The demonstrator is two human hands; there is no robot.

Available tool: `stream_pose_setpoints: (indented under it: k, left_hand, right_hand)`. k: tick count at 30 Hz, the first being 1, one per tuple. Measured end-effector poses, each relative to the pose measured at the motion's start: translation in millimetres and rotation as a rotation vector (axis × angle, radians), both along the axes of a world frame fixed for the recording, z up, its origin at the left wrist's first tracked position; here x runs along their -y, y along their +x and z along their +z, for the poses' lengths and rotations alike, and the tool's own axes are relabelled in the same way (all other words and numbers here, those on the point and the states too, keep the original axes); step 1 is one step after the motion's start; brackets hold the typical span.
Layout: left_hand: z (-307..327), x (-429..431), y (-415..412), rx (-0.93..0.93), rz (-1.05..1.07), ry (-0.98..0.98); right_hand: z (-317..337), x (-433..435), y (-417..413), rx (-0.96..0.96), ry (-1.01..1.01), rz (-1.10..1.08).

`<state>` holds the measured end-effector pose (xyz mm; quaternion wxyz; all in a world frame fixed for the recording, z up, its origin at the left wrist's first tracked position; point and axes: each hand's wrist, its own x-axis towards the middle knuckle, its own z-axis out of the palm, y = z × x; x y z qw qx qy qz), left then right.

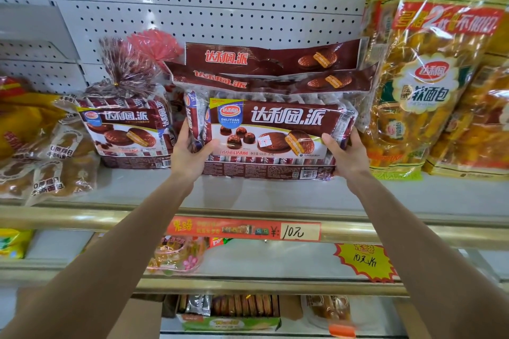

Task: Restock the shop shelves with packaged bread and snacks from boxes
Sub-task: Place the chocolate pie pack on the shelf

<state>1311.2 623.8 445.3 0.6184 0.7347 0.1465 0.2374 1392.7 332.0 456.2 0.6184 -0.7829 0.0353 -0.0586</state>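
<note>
Both hands were on a wide brown glossy plastic bag of chocolate pies [275,135], held front-out at the grey metal shelf [248,195]. The left hand [190,151] gripped the bag's left end with its thumb curled over the front. The right hand [344,157] clasped the right end in the same way, with its fingers hidden behind the pack. The bag stood upright in front of two more brown pie bags of the same kind [272,59], which leaned back against the white perforated back panel [209,8]. Its lower edge sat at or just above the shelf (whether it actually touched could not be told). To its left stood a smaller brown pie pack with a gathered, tied top [124,129], and to its right a tall yellow-green clear bag of soft bread [424,91]. Both were close beside it. A red price strip with a handwritten price [245,231] ran along the shelf's front rail below. This looked like the placing step, with the bag being seated as the front one of its row. The next move would probably call for settling its base flat on the shelf and pushing it back against the bags behind. The hands could then let go without it tipping forward or crowding the bread bag.
</note>
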Motion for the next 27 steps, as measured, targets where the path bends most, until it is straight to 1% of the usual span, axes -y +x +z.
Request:
stream_pose_setpoints:
  k: [8, 11, 19, 23, 27]
  left_hand:
    - [3.2, 0.9, -3.7, -0.035, -0.007, -0.012]
    - [5.1, 1.9, -6.8, -0.060, 0.013, 0.001]
    - [21.3, 17.7, -24.2, -0.149, 0.084, -0.024]
    - [30.9, 22.1, -40.0, -0.178, 0.104, -0.019]
    - [54.7, 40.4, -64.4, -0.190, 0.116, -0.015]
  right_hand:
    - [4.6, 0.9, -8.4, -0.015, 0.002, -0.021]
    - [7.8, 0.6, -11.8, -0.020, 0.014, -0.022]
    - [22.3, 4.1, -29.6, -0.014, -0.045, -0.036]
    - [36.7, 10.1, -44.4, -0.016, -0.068, -0.032]
    - [64.9, 20.7, -66.8, -0.034, -0.070, -0.037]
